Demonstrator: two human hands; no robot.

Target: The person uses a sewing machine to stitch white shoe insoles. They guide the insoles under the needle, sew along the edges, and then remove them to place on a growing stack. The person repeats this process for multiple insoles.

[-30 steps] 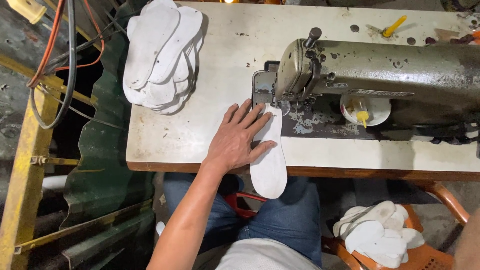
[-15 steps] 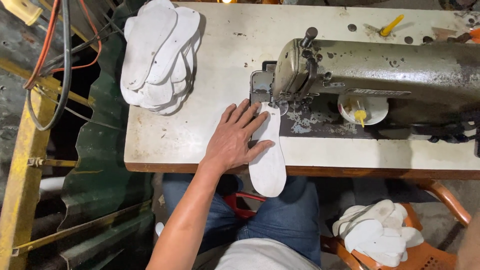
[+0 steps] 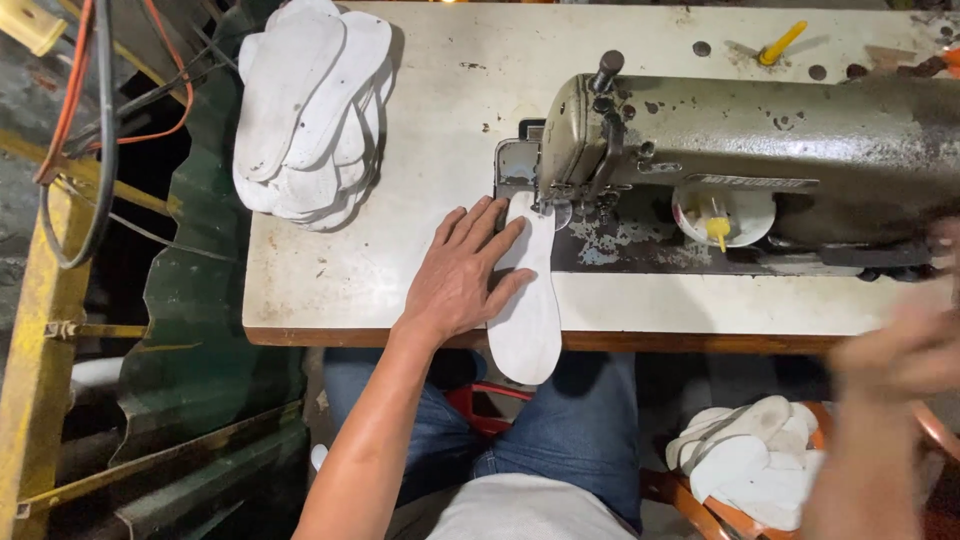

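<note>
A worn cream-topped wooden work table (image 3: 420, 270) fills the view, and on its right half stands a heavy grey-green industrial sewing machine (image 3: 760, 140). At the table's far left corner lies a fanned stack of white foot-shaped insole pieces (image 3: 305, 110); more of the same sit in an orange basket (image 3: 745, 460) low at the right, by the person's knee. One white insole piece (image 3: 528, 300) lies lengthwise on the table with its toe end under the machine's needle and presser foot (image 3: 545, 200) and its heel end hanging over the near edge. The left hand (image 3: 460, 275) lies flat, fingers spread, pressing on the insole's left edge. The right hand (image 3: 900, 355) is a blur at the right edge, touching nothing visible; I cannot tell how its fingers stand.

The piece looks seated for stitching. Judging by this, the next move calls for steady, even guiding pressure, fingertips kept clear of the needle.
</note>
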